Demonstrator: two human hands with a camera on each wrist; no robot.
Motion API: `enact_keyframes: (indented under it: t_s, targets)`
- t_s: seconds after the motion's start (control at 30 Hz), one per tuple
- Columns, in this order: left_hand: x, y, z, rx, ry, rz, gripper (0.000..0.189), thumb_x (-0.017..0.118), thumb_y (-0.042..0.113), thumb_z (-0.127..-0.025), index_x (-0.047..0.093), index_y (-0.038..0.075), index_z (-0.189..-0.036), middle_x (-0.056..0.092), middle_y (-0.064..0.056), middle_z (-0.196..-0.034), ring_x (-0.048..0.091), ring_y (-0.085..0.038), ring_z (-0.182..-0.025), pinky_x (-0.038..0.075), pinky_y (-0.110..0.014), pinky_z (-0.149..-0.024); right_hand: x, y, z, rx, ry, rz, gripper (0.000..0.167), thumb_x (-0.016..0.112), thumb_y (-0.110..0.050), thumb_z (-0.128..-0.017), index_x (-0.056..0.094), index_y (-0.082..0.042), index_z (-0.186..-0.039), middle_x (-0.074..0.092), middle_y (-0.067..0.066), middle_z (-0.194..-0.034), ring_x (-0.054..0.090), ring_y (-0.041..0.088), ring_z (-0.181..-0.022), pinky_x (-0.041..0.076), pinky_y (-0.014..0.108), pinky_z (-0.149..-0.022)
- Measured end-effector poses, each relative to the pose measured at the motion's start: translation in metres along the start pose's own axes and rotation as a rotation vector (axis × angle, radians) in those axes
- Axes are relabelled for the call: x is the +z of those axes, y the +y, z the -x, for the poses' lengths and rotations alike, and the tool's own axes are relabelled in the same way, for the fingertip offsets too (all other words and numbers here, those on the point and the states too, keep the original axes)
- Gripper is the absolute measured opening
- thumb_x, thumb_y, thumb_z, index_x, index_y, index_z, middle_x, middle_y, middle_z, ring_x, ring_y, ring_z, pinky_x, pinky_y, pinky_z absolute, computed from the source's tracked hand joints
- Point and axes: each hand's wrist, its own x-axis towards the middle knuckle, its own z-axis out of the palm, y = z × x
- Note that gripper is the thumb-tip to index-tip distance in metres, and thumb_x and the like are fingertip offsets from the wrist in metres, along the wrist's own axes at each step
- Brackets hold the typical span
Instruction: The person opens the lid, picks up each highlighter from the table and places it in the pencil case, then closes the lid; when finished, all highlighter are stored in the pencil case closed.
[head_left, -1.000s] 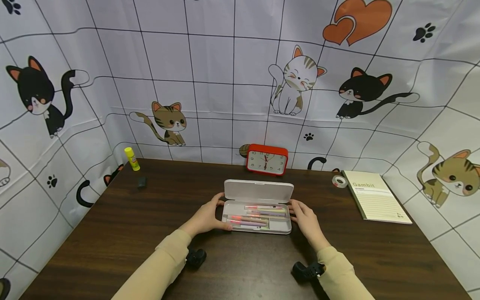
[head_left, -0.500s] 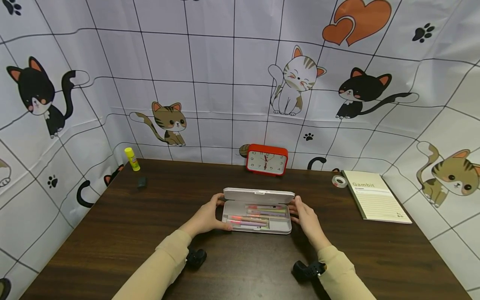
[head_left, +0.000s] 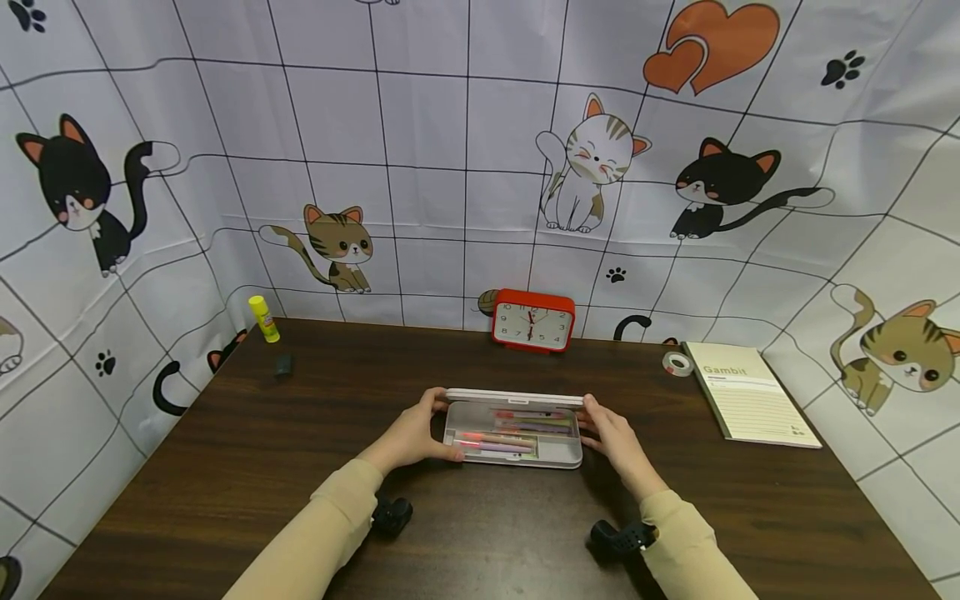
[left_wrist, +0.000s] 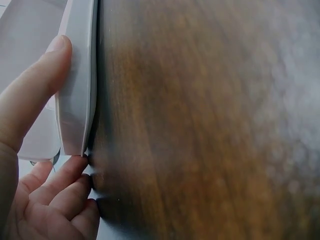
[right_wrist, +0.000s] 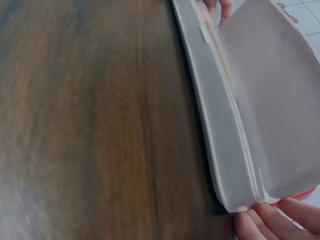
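A white pencil case (head_left: 558,454) lies on the table with its hinged lid (head_left: 517,397) tilted partway over the tray. Several pens (head_left: 498,442) with pink and orange ends lie inside. My left hand (head_left: 411,435) grips the case's left end, its thumb (left_wrist: 49,67) along the front wall and its fingers at the end wall. At the opposite end is my right hand (head_left: 617,437), a fingertip up at the lid's corner and other fingers (right_wrist: 272,222) against the end of the case.
A red clock (head_left: 534,319) stands behind the case. On the right are a tape roll (head_left: 678,363) and a notepad (head_left: 752,396). A yellow glue stick (head_left: 264,318) and a small dark block (head_left: 283,365) are at the back left.
The lid has swung forward and down, from leaning well back to nearly edge-on in the head view. My right fingertip has followed its corner. The left hand has stayed in place.
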Motion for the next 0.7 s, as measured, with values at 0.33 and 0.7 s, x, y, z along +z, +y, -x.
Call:
enact_keyframes:
  t_s: [0.33, 0.7]
  targets:
    - [-0.003, 0.001, 0.003, 0.036, -0.006, -0.017, 0.099, 0.088, 0.035, -0.065, 0.034, 0.005, -0.143, 0.05, -0.018, -0.137, 0.047, -0.033, -0.127, 0.039, -0.049, -0.102, -0.016, 0.006, 0.004, -0.016, -0.199, -0.029, 0.063, 0.048, -0.032, -0.099, 0.028, 0.004, -0.147, 0.03, 0.025, -0.149, 0.038, 0.036, -0.133, 0.045, 0.039, -0.098]
    - [-0.004, 0.002, 0.004, 0.048, -0.024, -0.037, 0.1, 0.087, 0.038, -0.065, 0.035, 0.005, -0.145, 0.049, -0.014, -0.14, 0.046, -0.03, -0.128, 0.037, -0.047, -0.105, -0.024, 0.006, 0.006, -0.082, -0.214, 0.254, 0.069, 0.06, -0.032, -0.093, 0.032, -0.001, -0.147, 0.036, 0.024, -0.147, 0.04, 0.038, -0.132, 0.037, 0.05, -0.104]
